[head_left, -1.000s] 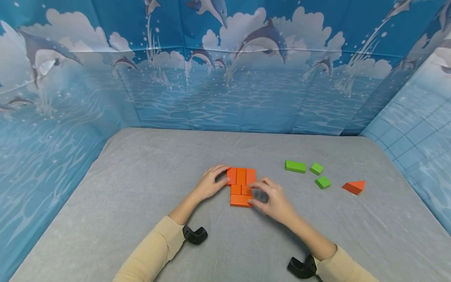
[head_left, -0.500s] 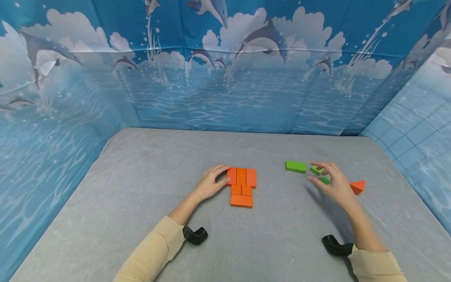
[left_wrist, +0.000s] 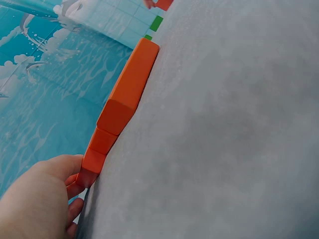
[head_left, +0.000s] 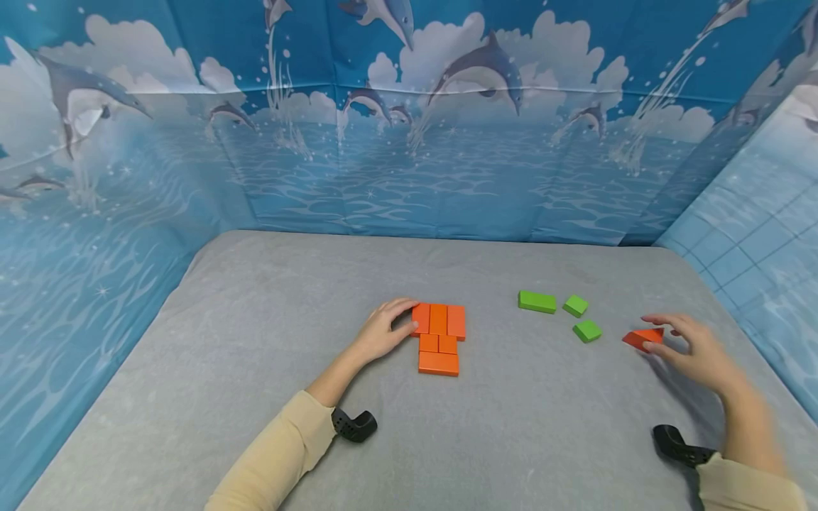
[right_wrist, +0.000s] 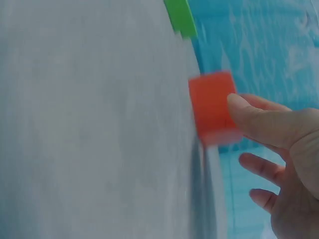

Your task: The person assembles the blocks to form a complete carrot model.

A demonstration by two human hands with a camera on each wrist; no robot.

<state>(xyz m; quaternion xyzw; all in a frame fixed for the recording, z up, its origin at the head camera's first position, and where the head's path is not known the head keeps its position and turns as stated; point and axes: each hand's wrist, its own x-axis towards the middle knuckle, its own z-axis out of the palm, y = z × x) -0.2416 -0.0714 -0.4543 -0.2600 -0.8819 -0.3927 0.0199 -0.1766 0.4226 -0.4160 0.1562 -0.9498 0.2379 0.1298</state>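
Orange blocks lie flat together in the middle of the table: three upright ones across the far side, two small ones nearer, and a wide block (head_left: 438, 363) at the near end. My left hand (head_left: 378, 335) rests against the leftmost far block (head_left: 420, 318), its thumb and index fingertip along the left side. The thumb meets that block in the left wrist view too. At the right, my right hand (head_left: 693, 349) reaches around an orange triangular block (head_left: 636, 339), thumb at its near side, index finger beyond it. In the right wrist view this block (right_wrist: 212, 102) is blurred and the thumb overlaps it.
A long green block (head_left: 537, 301) and two small green blocks, one farther back (head_left: 576, 306) and one nearer (head_left: 587, 331), lie between the orange group and the triangular block. Grey cloth covers the table (head_left: 307, 277). A dolphin-print curtain (head_left: 396, 177) surrounds it.
My right hand has left the small orange blocks and moved right, past the green blocks, to the triangular block. My left hand has stayed at the leftmost orange block.
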